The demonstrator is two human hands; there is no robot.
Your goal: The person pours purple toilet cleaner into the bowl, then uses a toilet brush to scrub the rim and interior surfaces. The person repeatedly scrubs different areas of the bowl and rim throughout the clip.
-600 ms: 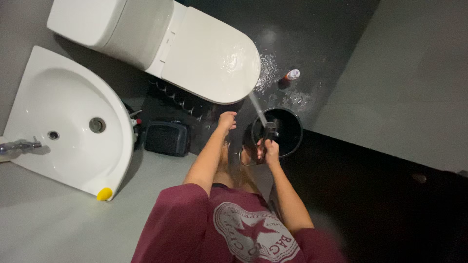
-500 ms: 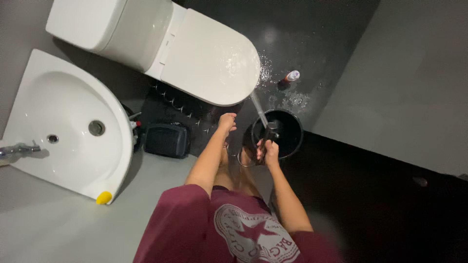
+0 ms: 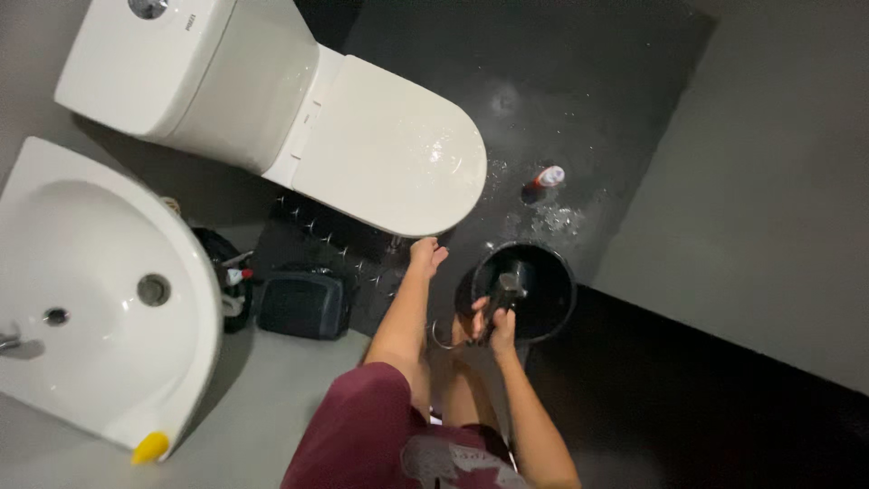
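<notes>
Black bucket sat below the sprayer gripped in the right hand; left hand hung open; aiming squarely at the lid seemed wise.

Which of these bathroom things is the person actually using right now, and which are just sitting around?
In use:
- spray nozzle, gripped in the right hand
- toilet lid, wet, with the empty left hand beside its front edge
- black bucket, under the nozzle

Just sitting about:
- sink
- small bottle on the wet floor
- dark box by the wall
</notes>
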